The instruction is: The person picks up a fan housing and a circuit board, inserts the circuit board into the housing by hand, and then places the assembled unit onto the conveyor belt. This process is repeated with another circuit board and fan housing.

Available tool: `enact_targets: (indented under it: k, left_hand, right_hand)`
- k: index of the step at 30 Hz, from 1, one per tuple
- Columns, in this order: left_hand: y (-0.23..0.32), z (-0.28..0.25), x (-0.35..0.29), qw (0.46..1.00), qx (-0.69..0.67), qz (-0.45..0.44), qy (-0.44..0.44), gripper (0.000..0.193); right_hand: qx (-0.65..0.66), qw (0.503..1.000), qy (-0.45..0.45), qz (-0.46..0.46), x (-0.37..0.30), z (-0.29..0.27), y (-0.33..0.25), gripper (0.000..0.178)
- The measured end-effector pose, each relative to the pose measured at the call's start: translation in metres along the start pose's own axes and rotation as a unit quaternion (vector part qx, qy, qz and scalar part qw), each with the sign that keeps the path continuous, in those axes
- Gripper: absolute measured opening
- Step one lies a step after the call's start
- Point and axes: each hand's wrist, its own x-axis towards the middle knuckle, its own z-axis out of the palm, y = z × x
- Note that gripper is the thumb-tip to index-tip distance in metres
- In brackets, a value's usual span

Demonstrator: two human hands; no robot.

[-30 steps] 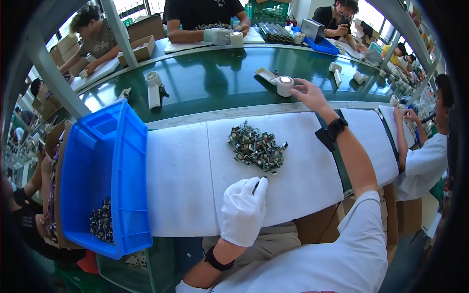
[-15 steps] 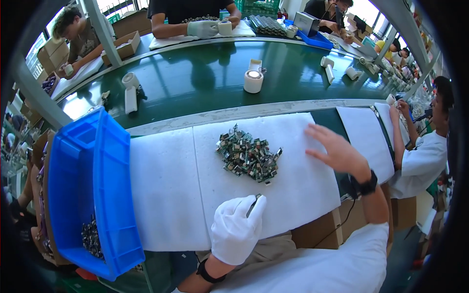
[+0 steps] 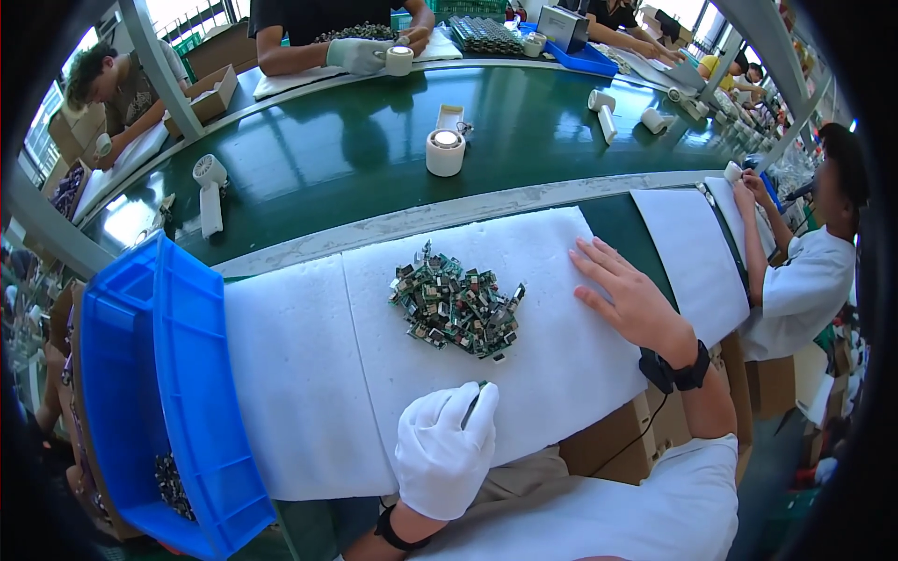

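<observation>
Nearest, the person's left hand [image 3: 444, 453], in a white glove, pinches a small green piece [image 3: 483, 383] between thumb and forefinger; only a sliver shows, so whether it is a circuit board like those ahead is hard to tell. To its left, a blue bin [image 3: 204, 393] stands tilted beside the white-sheeted counter [image 3: 290, 402], a cluster of small dark parts [image 3: 171, 484] low inside it.

The bare right hand [image 3: 631, 297] is released, its fingers spread above or on the right side of the sheet; contact cannot be made out. Just beyond the gloved hand, a loose heap of small circuit boards [image 3: 458, 301] lies on the sheet.

The step in hand appears to be handling single pieces by the heap. The next move would seem to call for a light, steady pinch on the left and a free right hand to meet the piece or take up another part.

Farther off, on the green conveyor belt [image 3: 318, 164], stands a white cylindrical housing [image 3: 445, 157], well apart from a white handheld fan [image 3: 211, 194]. Across the belt, a co-worker's gloved hand [image 3: 357, 56] is at a white round part [image 3: 399, 61].
</observation>
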Motion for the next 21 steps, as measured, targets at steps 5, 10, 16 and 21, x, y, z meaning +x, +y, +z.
enact_targets:
  k: [5, 10, 16, 21]
  left_hand:
    - [0.0, -0.007, 0.003, 0.999, 0.004, -0.001, 0.051, 0.04]
    - [0.003, -0.004, -0.011, 0.998, 0.022, 0.003, 0.06, 0.029]
    - [-0.009, 0.001, -0.02, 0.994, 0.02, 0.024, 0.107, 0.021]
    - [-0.003, 0.005, -0.012, 0.993, 0.013, 0.081, 0.09, 0.018]
  right_hand:
    - [0.004, 0.998, 0.044, -0.038, -0.003, -0.003, -0.004, 0.045]
    - [-0.054, 0.984, 0.101, -0.14, 0.006, -0.024, 0.009, 0.034]
    - [-0.085, 0.854, 0.472, -0.203, 0.058, -0.231, -0.1, 0.033]
    - [-0.077, 0.818, 0.527, -0.217, 0.09, -0.386, -0.168, 0.043]
